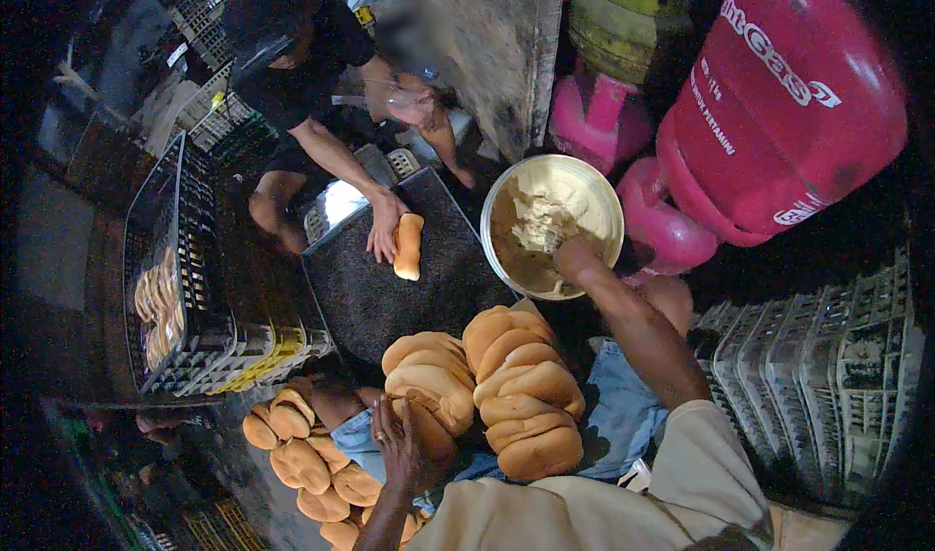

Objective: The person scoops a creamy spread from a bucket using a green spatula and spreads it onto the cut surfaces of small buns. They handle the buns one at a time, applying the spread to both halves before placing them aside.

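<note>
My right hand reaches down into a round metal tub of pale cream filling; its fingers are partly sunk or hidden there, so what they grip does not show. My left hand rests with spread fingers on the near end of a row of golden bread buns. Beside it lies a second row of buns. Beyond the rows, a tray filled with dark crumbs or sprinkles carries one long bread roll, with a co-worker's hand on it.
More buns are piled at lower left. A plastic crate with packed bread stands on the left, stacked crates on the right. Pink gas cylinders and a green one stand beyond the tub. A co-worker sits opposite.
</note>
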Tool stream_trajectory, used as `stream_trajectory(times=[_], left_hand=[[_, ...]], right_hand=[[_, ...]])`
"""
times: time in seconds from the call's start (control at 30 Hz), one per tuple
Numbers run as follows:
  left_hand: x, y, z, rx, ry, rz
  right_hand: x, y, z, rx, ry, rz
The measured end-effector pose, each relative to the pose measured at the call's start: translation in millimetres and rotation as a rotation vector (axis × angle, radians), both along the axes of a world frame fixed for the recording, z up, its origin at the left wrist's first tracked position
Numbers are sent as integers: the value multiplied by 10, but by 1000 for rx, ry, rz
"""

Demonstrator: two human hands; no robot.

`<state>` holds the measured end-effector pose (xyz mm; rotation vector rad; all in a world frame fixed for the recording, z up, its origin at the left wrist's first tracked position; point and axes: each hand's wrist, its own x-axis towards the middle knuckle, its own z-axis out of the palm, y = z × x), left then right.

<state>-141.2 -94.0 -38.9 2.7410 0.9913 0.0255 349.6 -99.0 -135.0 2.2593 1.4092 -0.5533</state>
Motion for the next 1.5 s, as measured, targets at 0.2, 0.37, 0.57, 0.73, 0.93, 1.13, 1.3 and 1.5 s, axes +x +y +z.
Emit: stream_trajectory(times=[0.2,0.37,0.57,0.73,0.93,1.13,1.3,1.5], left_hand=[[134,167,437,-254,-242,110],[311,466,695,-617,-756,428],[814,1032,383,-1106,-1065,710],[1582,1048,608,-2388,-1367,418],[1798,1081,422,-1826,-1261,570],[1736,1224,232,-1784,-1161,589],[1720,1019,297,-1746,-1240,514],[1566,1214,122,-1644,-1294,619]], right_hand=[[-23,-50,314,169,302,55],[247,-184,611,513,383,223],[-44,-203,1242,830,722,186],[-477,-81,1545,905,1014,226],[-761,98,1375,1170,588,722],[-959,100,1496,1153,329,666],[-999,86,1478,1139,164,575],[-991,39,1591,1016,131,699]])
